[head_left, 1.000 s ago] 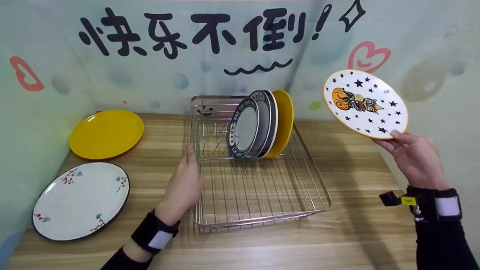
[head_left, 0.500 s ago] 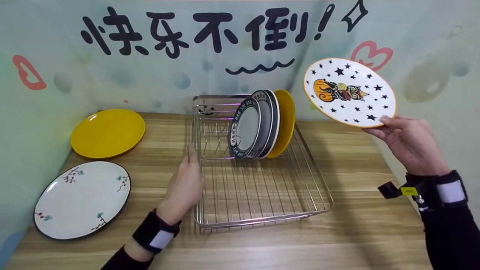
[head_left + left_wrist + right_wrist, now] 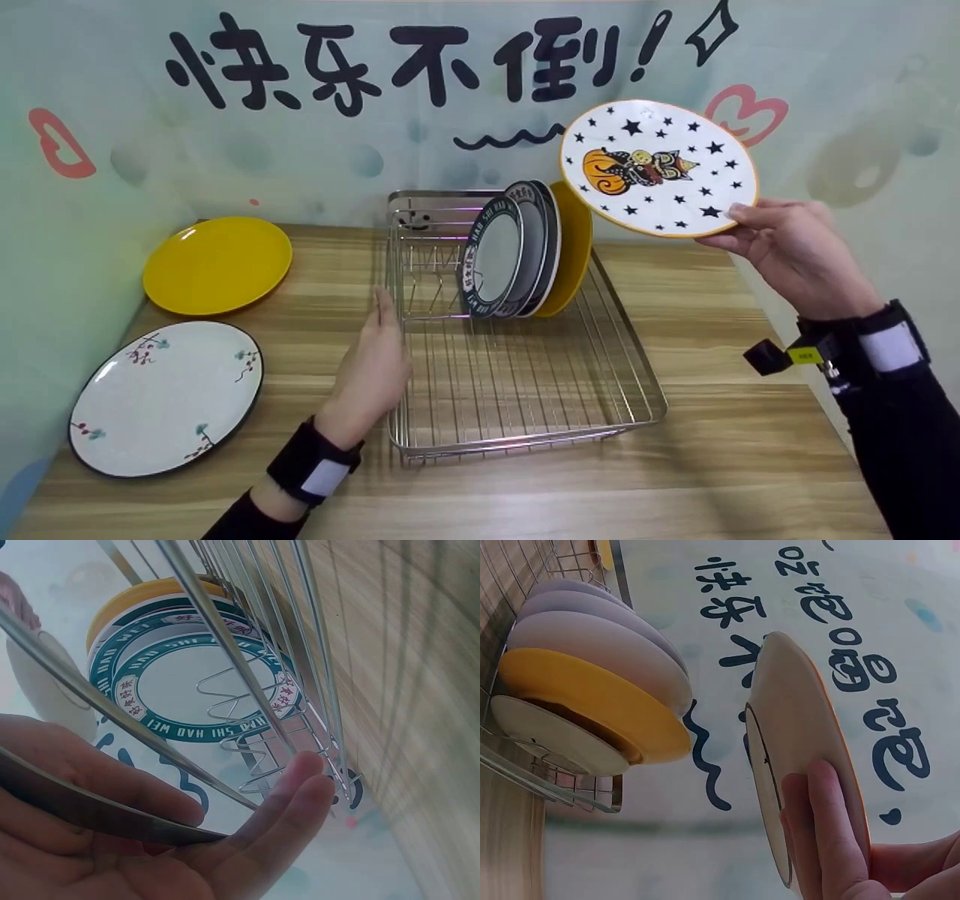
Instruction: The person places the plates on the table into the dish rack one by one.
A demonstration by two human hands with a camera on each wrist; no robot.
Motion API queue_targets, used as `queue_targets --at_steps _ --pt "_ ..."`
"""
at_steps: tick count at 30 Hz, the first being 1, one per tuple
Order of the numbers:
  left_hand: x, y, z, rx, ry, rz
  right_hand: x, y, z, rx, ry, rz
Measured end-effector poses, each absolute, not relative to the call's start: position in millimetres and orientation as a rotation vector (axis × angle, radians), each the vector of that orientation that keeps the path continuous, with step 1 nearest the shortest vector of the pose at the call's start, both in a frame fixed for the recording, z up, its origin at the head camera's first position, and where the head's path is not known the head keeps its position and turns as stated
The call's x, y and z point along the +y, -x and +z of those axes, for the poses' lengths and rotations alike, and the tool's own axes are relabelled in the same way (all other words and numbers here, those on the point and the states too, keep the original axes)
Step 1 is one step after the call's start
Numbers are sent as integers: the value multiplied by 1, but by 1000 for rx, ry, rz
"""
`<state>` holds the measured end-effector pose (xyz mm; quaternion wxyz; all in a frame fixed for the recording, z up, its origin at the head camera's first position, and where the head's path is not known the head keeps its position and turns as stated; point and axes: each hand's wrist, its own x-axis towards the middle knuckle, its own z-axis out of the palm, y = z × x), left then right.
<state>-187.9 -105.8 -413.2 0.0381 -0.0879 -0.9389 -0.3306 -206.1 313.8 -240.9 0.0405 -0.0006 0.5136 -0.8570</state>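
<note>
My right hand (image 3: 806, 259) pinches the edge of an oval white plate (image 3: 675, 180) with an orange rim, black stars and a pumpkin drawing. It holds this plate tilted in the air, above and right of the wire dish rack (image 3: 525, 442). In the right wrist view, my fingers (image 3: 832, 825) press its pale underside. At the rack's left side, my left hand (image 3: 371, 367) grips the metal rim, seen between its fingers in the left wrist view. Several plates stand on edge in the rack: green-rimmed plates (image 3: 496, 259) and a yellow plate (image 3: 576, 247) at their right.
On the wooden table (image 3: 720, 457), left of the rack, lie a yellow oval plate (image 3: 217, 266) and a white plate with floral sprigs (image 3: 165, 401). A printed cloth backdrop (image 3: 420, 165) hangs behind and beside the table.
My right hand has carried the star plate left and upward, closer to the rack; it now overlaps the standing yellow plate's top in the head view. My left hand stays at the rim.
</note>
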Motion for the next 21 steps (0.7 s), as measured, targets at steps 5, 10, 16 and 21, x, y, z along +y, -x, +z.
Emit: queue_targets --at_steps 5,10,16,21 --pt "-106 188 -413 -2875 273 -1012 302 212 -227 1617 9 -2551" --pt "-106 188 -411 -2872 267 -1018 288 217 -218 1752 38 -2442" --pt "-106 188 -411 -2877 255 -1025 266 219 -212 1884 6 -2327" --pt "-105 188 -411 -2870 248 -1076 248 221 -211 2017 -30 -2219"
